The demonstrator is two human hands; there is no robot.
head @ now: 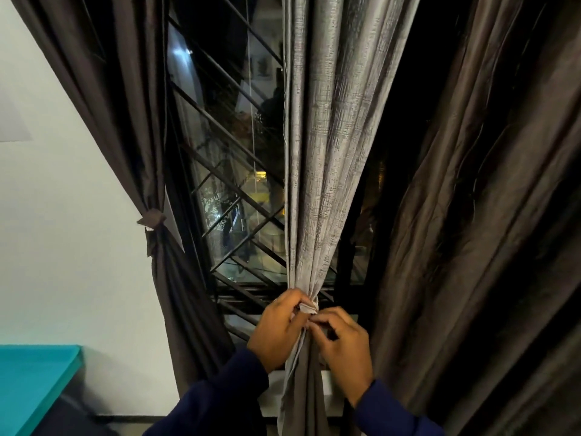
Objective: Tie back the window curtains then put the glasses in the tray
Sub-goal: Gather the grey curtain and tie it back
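Observation:
A grey textured curtain (327,152) hangs in the middle of the window, gathered into a tight bunch at its lower part. A grey tie band (309,307) wraps that bunch. My left hand (279,328) pinches the band from the left. From the right, my right hand (342,341) grips the curtain and band just below it. On the left, a dark brown curtain (132,121) is held back by a brown tie (152,219). Another dark brown curtain (490,215) hangs loose on the right. No glasses or tray are in view.
Behind the curtains is a window with a black diagonal metal grille (226,184), dark outside. A white wall (63,215) fills the left side. A teal surface (34,382) sits at the lower left. The white sill (270,394) runs below my hands.

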